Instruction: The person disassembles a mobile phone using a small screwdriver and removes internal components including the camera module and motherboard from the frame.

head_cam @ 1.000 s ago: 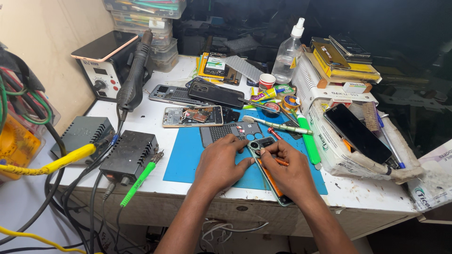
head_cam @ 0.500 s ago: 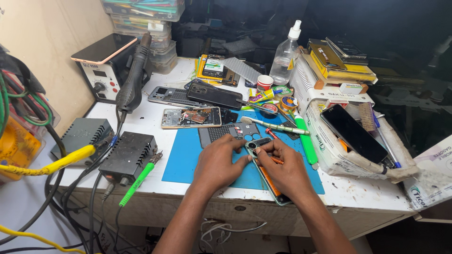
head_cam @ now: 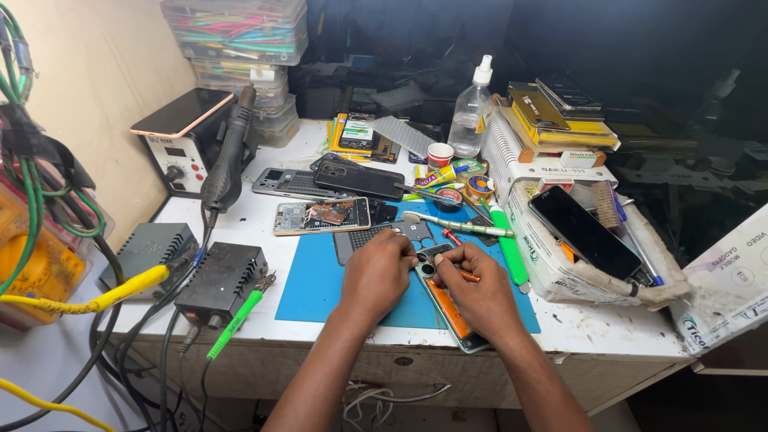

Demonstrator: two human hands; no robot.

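Hands meet over the opened phone [head_cam: 450, 308]: your left hand [head_cam: 378, 272] steadies its camera end with curled fingers, your right hand [head_cam: 474, 290] pinches a small red-handled tool [head_cam: 466, 276], which needs fine, light placement next.

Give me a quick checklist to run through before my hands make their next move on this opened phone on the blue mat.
1. Opened phone lies flat on the blue mat: ok.
2. Left hand steadies its top end: ok.
3. Right hand holds an orange-handled tool: ok.
4. Tool tip seated on a screw: cannot tell, fingers hide it.
5. Green soldering iron lies apart from the hands: ok.
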